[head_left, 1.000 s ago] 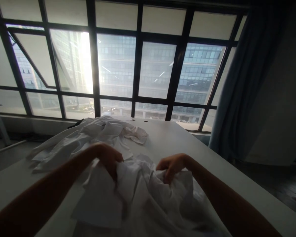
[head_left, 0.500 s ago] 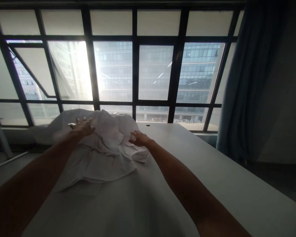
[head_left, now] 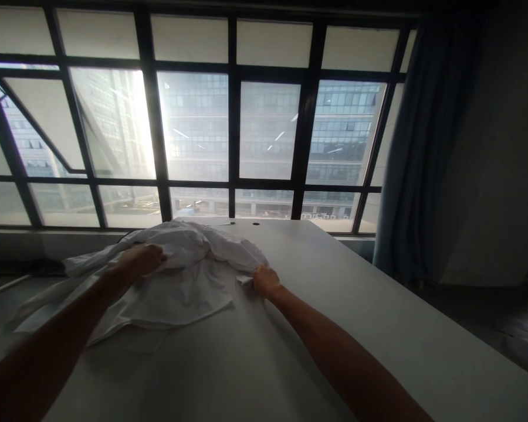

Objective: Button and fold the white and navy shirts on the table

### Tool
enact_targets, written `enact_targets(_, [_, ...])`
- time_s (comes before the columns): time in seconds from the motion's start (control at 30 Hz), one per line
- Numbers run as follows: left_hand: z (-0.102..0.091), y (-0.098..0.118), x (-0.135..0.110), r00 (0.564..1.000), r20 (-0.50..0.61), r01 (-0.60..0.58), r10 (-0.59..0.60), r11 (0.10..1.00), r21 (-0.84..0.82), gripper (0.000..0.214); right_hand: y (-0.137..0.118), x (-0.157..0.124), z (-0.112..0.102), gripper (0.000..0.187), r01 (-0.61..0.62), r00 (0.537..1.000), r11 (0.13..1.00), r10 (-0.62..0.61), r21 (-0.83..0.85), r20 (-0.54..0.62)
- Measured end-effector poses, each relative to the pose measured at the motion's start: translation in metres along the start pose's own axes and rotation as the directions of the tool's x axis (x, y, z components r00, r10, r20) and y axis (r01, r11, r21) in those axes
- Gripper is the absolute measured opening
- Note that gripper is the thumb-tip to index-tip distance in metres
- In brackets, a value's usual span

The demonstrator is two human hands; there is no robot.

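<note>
A crumpled white shirt [head_left: 180,293] lies heaped on the white table [head_left: 229,375], with one long strip of it trailing to the left. My left hand [head_left: 141,258] is closed on the cloth at the upper left of the heap. Over on the right, my right hand [head_left: 266,281] grips the shirt's right end, which looks like a sleeve; a small flap sticks out beside the fingers. Folds of cloth hide some of the fingertips of both hands.
Beyond the table stands a wide window [head_left: 268,129] with dark frames, one pane tilted at the left. A blue-grey curtain [head_left: 413,176] hangs at the right. A small dark round hole [head_left: 256,224] is near the table's far edge.
The billowing shirt has sunk and flattened onto the table. Both hands went from spread fingers to closed on the cloth; the right one moved right and nearer. The view shifted slightly right.
</note>
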State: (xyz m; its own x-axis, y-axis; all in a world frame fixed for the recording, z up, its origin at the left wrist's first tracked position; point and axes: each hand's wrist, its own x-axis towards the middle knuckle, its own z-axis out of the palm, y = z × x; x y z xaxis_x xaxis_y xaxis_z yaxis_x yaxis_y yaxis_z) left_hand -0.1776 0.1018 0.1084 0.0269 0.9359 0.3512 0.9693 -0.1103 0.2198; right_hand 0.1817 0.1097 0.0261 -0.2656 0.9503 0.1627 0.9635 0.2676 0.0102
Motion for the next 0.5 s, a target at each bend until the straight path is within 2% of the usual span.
enact_targets(0.07, [-0.013,-0.002,-0.016,0.992,0.111,0.052,-0.054,0.998,0.022,0.038,0.002,0.003,0.002,0.035,0.020,1.000,0.999,-0.020,0.025,-0.014])
enact_targets(0.13, [-0.017,0.005,-0.035,0.972,0.226,0.053,-0.061,0.998,0.042,0.040,0.001,0.002,0.005,0.044,0.023,0.999,0.999,-0.021,0.035,-0.035])
enact_targets(0.2, [-0.010,0.021,-0.050,0.971,0.239,-0.006,-0.006,0.999,0.046,0.038,-0.004,-0.004,0.009,0.051,-0.004,0.998,1.000,0.003,-0.009,-0.070])
enact_targets(0.23, [-0.003,0.032,-0.056,0.976,0.212,-0.053,0.040,0.997,0.055,0.041,-0.007,-0.008,0.011,0.051,-0.021,0.996,0.999,0.017,-0.043,-0.093])
enact_targets(0.3, [0.019,0.056,-0.065,0.978,0.177,-0.123,0.107,0.989,0.078,0.065,-0.012,-0.021,0.012,0.045,-0.024,0.989,0.994,0.009,-0.103,-0.146])
enact_targets(0.4, [0.064,0.084,-0.073,0.961,0.263,-0.119,0.088,0.988,0.104,0.088,-0.009,-0.047,0.008,0.041,0.048,0.975,0.991,-0.074,-0.127,-0.210])
enact_targets(0.5, [0.101,0.088,-0.069,0.965,0.250,-0.113,0.078,0.985,0.131,0.083,0.017,-0.076,0.003,0.045,0.059,0.967,0.989,-0.089,-0.133,-0.238])
